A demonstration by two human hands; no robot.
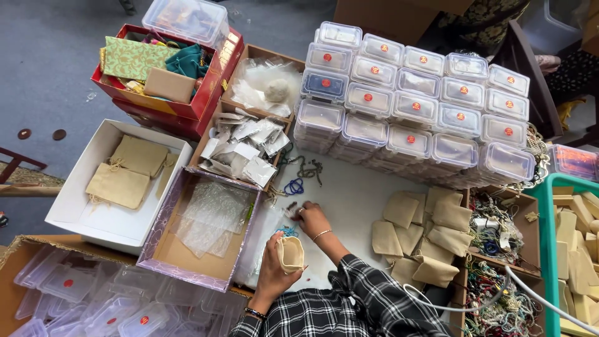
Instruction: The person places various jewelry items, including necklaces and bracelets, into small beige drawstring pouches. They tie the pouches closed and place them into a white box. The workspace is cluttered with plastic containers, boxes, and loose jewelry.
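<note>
A: What did your left hand have?

B: You held a small beige drawstring pouch in it, fingers closed around its side, the mouth of the pouch turned toward your right hand.

A: And the right one?

B: It lay on the white surface with the fingers bent down together onto small dark beads; whether they pinched one, I could not tell. A blue cord loop lay just beyond it.

A: What surrounded you?

B: A heap of empty beige pouches sat to your right, near a box of tangled cords. Stacked clear lidded containers stood at the far side. To your left were a cardboard box with clear plastic bags and a white box holding two larger pouches.
</note>
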